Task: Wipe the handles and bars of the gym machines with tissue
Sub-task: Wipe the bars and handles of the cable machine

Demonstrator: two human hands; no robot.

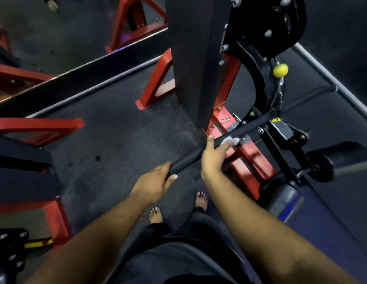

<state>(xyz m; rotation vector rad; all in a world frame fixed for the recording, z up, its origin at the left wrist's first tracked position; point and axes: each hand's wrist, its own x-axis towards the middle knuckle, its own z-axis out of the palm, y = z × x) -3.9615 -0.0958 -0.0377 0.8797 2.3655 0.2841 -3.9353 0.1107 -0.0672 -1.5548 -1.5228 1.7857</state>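
A long black pulldown bar [190, 155] runs diagonally from lower left to upper right, hung from a cable with a yellow ball [280, 70]. My left hand [156, 182] grips the padded near end of the bar. A little farther up the bar, my right hand [214, 155] wraps around it and presses a white tissue [232, 140] against it. Only a small part of the tissue shows beyond my fingers. The bar's far end [322, 91] reaches toward the right wall.
The black upright column [190, 58] and red frame [240, 148] of the machine stand right behind the bar. Padded rollers and a seat [342, 158] lie to the right. Red machine feet [55, 126] sit on the dark rubber floor at left. My bare feet [200, 199] stand below the bar.
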